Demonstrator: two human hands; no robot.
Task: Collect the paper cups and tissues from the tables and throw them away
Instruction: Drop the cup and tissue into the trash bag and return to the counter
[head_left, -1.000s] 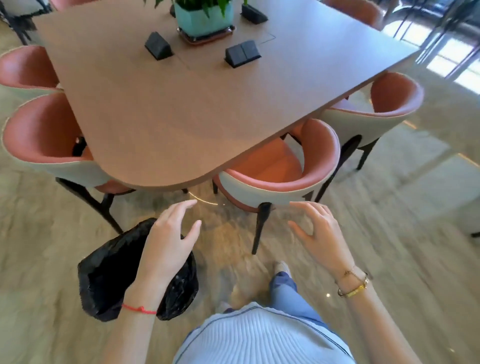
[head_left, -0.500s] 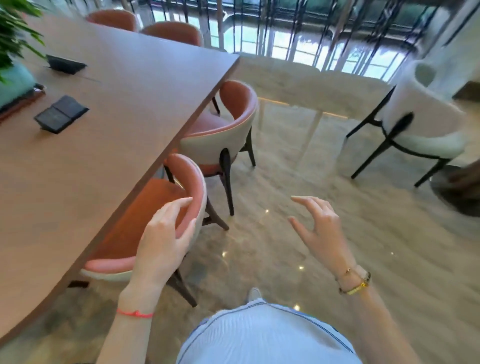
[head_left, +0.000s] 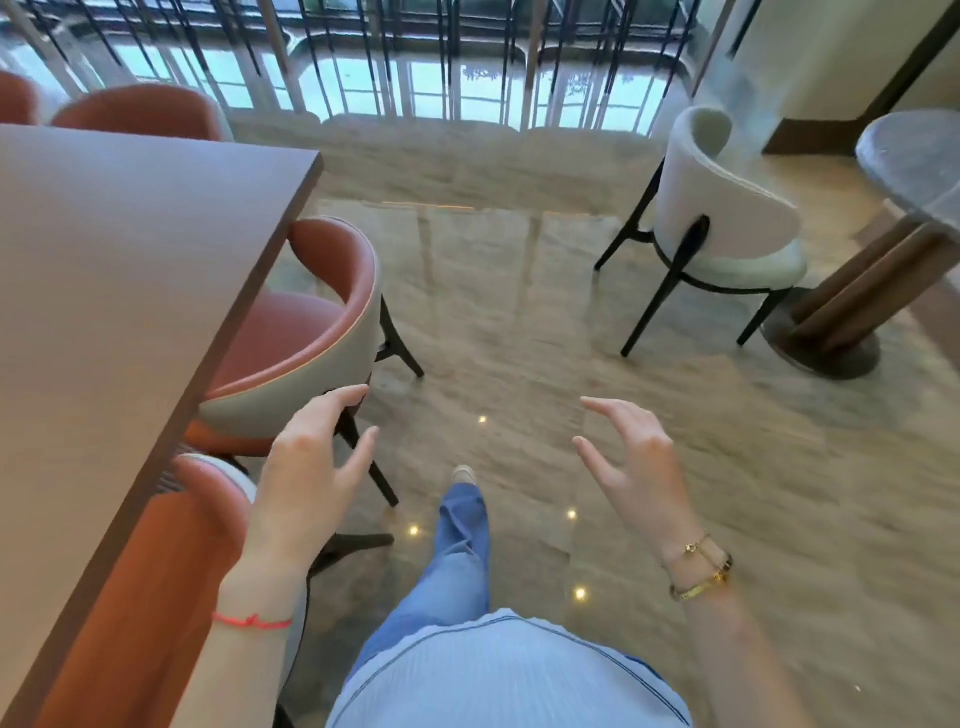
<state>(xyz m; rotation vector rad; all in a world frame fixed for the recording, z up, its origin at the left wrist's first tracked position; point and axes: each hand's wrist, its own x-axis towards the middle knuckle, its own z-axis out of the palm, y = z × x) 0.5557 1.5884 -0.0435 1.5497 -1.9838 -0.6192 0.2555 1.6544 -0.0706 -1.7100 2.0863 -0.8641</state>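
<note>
My left hand (head_left: 311, 467) hovers in the air with relaxed, spread fingers and holds nothing; it sits in front of an orange chair. My right hand (head_left: 631, 460) floats over the floor at the same height, fingers loosely extended, also holding nothing. No paper cup, tissue or trash bag shows in the head view. The brown table (head_left: 104, 291) runs along my left, and the part of its top that I see is bare.
Orange chairs (head_left: 306, 332) are tucked along the table's right edge. A white chair (head_left: 722, 223) and a round table on a thick pedestal (head_left: 857, 306) stand at the right. Glossy beige floor (head_left: 519, 322) stretches ahead to a black railing (head_left: 415, 57).
My view has swung right from the table's end to the open floor. The black trash bag and the table's plant have dropped out of sight. Both hands kept their open pose.
</note>
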